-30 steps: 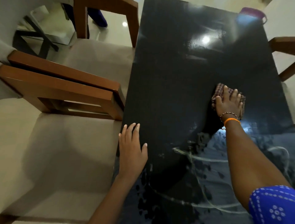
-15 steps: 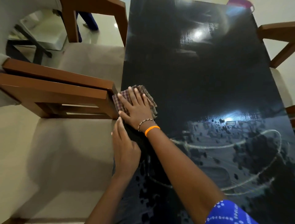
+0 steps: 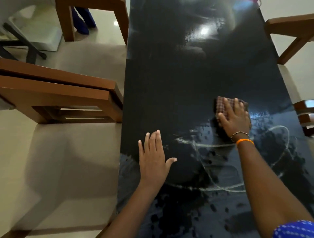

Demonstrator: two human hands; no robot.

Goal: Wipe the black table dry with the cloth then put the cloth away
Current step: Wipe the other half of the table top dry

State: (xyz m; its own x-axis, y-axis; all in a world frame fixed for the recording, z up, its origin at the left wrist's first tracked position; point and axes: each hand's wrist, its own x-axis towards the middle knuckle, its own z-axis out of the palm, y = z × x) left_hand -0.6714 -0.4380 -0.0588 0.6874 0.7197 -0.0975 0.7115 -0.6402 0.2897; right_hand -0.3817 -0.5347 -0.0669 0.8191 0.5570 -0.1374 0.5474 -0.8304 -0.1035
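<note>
A long glossy black table (image 3: 186,76) runs from the bottom of the view to the top. Its near part carries wet patches and pale curved streaks. My right hand (image 3: 235,119) lies flat on a folded checked cloth (image 3: 220,106), pressing it onto the table toward the right side. The cloth shows above and left of the fingers; the rest is hidden under the palm. My left hand (image 3: 153,159) rests flat on the table near its left edge, fingers apart, holding nothing.
Wooden chairs with beige cushions stand along the left side (image 3: 56,98) and another at the back left (image 3: 91,18). Chair arms (image 3: 292,32) reach in at the right edge. A pink object (image 3: 255,1) sits at the table's far right corner.
My right hand has swept the cloth from the table's left edge across to the right side. My left hand stayed planted near the left edge.
</note>
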